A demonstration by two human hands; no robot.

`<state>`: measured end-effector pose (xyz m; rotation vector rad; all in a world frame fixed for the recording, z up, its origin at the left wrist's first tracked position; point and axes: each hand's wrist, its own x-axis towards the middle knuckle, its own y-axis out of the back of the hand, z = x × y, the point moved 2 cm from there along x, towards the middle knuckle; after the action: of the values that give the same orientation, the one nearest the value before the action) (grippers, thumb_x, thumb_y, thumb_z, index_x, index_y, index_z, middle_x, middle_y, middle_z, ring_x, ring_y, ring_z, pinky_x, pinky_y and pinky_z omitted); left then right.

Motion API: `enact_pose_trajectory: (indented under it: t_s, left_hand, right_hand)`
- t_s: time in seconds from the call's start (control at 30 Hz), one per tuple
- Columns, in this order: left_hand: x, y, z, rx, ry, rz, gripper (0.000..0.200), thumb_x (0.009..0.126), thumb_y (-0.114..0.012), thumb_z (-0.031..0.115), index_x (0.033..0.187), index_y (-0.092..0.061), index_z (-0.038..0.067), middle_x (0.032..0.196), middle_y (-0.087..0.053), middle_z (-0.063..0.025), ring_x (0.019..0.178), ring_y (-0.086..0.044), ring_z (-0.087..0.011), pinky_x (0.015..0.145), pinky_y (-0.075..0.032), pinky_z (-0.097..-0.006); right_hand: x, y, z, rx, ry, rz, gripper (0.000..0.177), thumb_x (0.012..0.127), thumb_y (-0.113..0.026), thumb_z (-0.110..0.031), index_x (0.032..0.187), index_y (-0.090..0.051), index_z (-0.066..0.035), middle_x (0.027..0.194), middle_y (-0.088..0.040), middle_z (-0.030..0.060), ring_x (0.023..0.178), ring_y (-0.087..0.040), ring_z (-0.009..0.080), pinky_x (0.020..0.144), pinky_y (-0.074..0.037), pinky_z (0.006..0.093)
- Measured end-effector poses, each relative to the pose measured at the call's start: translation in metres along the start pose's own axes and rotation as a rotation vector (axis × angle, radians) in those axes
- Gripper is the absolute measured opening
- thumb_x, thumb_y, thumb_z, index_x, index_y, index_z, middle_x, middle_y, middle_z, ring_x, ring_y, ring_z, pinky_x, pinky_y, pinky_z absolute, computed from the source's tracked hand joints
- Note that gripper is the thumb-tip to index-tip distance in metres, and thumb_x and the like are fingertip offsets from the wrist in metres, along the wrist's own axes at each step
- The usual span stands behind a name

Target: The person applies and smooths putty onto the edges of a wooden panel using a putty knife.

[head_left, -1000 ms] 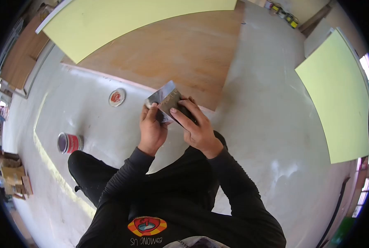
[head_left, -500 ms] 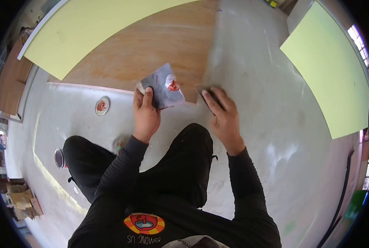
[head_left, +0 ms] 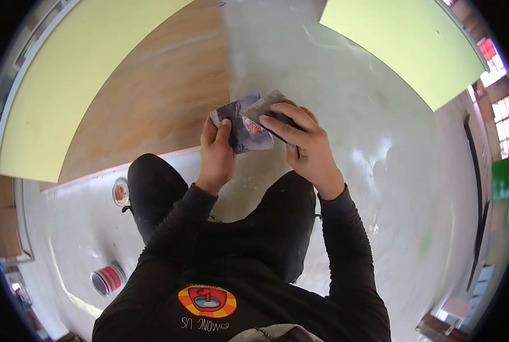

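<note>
My left hand [head_left: 217, 162] grips a square, grey-smeared plate [head_left: 240, 139] by its left edge, thumb on top. A dab of pinkish-red and white paste [head_left: 254, 126] sits on the plate's face. In my right hand [head_left: 310, 145] is a flat, dark grey scraper [head_left: 266, 104], fingers laid along its upper side. The scraper overlaps the plate's upper right part and partly covers the paste. Both hands are held above my knees, in front of the pale floor.
A brown wooden panel [head_left: 152, 91] lies ahead to the left, beside a pale yellow panel [head_left: 89, 62]. Another yellow panel [head_left: 402, 45] stands at upper right. By my left knee are a round lid [head_left: 120, 192] smeared red and a red-labelled can [head_left: 109, 279]. A long black strip [head_left: 477, 182] runs along the right.
My right hand has brought the scraper from beside the wooden panel over to the plate and its paste. The paste looks more smeared. The view has turned to the right.
</note>
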<state>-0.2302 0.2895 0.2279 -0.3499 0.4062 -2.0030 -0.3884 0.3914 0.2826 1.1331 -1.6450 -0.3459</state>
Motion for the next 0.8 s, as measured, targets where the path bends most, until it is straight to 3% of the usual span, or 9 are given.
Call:
enact_pose_trajectory:
  t_s: [0.03,0.13,0.2,0.3,0.37,0.43,0.53,0.63,0.8]
  left_hand:
    - [0.001,-0.002,-0.002,-0.265,0.181,-0.018,0.026,0.103,-0.04,0.011,0.126,-0.046,0.001,0.116,-0.061,-0.0115,0.106,-0.063,-0.0222,0.091,-0.055,-0.0397]
    - [0.012,0.005,-0.004,-0.32,0.167,-0.118,0.028,0.102,-0.037,0.01,0.128,-0.046,0.003,0.12,-0.061,-0.0124,0.109,-0.064,-0.0261,0.092,-0.057,-0.046]
    - [0.016,0.008,-0.002,-0.388,0.164,-0.144,0.028,0.103,-0.038,0.01,0.128,-0.046,0.004,0.122,-0.06,-0.0112,0.109,-0.063,-0.025,0.091,-0.056,-0.0438]
    - [0.031,0.018,-0.004,-0.42,0.103,-0.157,0.027,0.103,-0.041,0.012,0.13,-0.045,0.006,0.124,-0.059,-0.0078,0.109,-0.062,-0.0224,0.09,-0.055,-0.0393]
    - [0.036,0.02,-0.01,-0.398,0.017,-0.15,0.027,0.103,-0.043,0.014,0.13,-0.045,0.007,0.124,-0.059,-0.0057,0.109,-0.062,-0.021,0.09,-0.053,-0.037]
    - [0.039,0.018,-0.011,-0.275,-0.057,-0.01,0.02,0.104,-0.044,0.013,0.122,-0.046,0.005,0.111,-0.058,-0.0023,0.1,-0.055,-0.0093,0.088,-0.047,-0.0281]
    - [0.043,0.025,-0.019,-0.132,-0.12,-0.028,0.028,0.104,-0.045,0.019,0.129,-0.044,0.007,0.117,-0.058,-0.0041,0.107,-0.058,-0.0153,0.09,-0.048,-0.0324]
    - [0.047,0.027,-0.019,0.106,-0.191,-0.114,0.025,0.104,-0.043,0.018,0.125,-0.045,0.003,0.117,-0.058,-0.0077,0.104,-0.059,-0.0175,0.085,-0.047,-0.0312]
    - [0.028,0.038,0.002,0.448,-0.312,-0.236,0.025,0.103,-0.044,0.018,0.118,-0.046,-0.001,0.111,-0.061,-0.01,0.097,-0.059,-0.0187,0.08,-0.047,-0.0316]
  right_hand:
    - [-0.004,-0.005,-0.002,0.074,-0.046,0.004,0.068,0.062,-0.056,0.017,0.119,-0.069,-0.017,0.126,-0.058,0.0095,0.124,-0.053,0.0327,0.1,-0.045,0.0436]
    - [-0.025,-0.02,-0.002,0.129,-0.142,0.053,0.071,0.063,-0.059,0.016,0.124,-0.067,-0.019,0.13,-0.055,0.0126,0.123,-0.053,0.0358,0.098,-0.048,0.0402]
    - [-0.04,-0.022,0.01,0.121,-0.195,0.08,0.072,0.064,-0.059,0.016,0.125,-0.066,-0.021,0.131,-0.054,0.0154,0.122,-0.053,0.0379,0.097,-0.049,0.0379]
    - [-0.049,-0.027,0.009,0.044,-0.347,0.065,0.055,0.077,-0.06,0.012,0.126,-0.064,-0.011,0.121,-0.06,0.0167,0.112,-0.061,0.0352,0.091,-0.052,0.0375]
    - [-0.055,-0.031,0.004,0.693,-0.737,0.743,0.025,0.093,-0.057,0.002,0.117,-0.062,0.003,0.109,-0.065,0.0159,0.093,-0.069,0.0276,0.077,-0.058,0.0352]
    - [-0.044,-0.04,-0.017,0.805,-0.756,0.831,0.02,0.095,-0.056,-0.003,0.114,-0.06,0.004,0.105,-0.065,0.0155,0.086,-0.068,0.0257,0.069,-0.058,0.035]
    - [-0.033,-0.067,-0.035,1.076,-0.798,0.966,0.022,0.099,-0.055,-0.013,0.11,-0.053,0.006,0.096,-0.065,0.0137,0.073,-0.068,0.0226,0.053,-0.058,0.0362]
    - [-0.02,-0.087,-0.035,0.983,-0.956,1.004,0.02,0.098,-0.054,-0.01,0.107,-0.053,0.008,0.093,-0.065,0.0138,0.071,-0.067,0.0221,0.053,-0.057,0.0359]
    - [0.0,-0.102,-0.027,0.799,-0.997,0.977,0.015,0.097,-0.053,-0.009,0.102,-0.056,0.005,0.093,-0.066,0.0137,0.071,-0.067,0.0224,0.049,-0.055,0.0361]
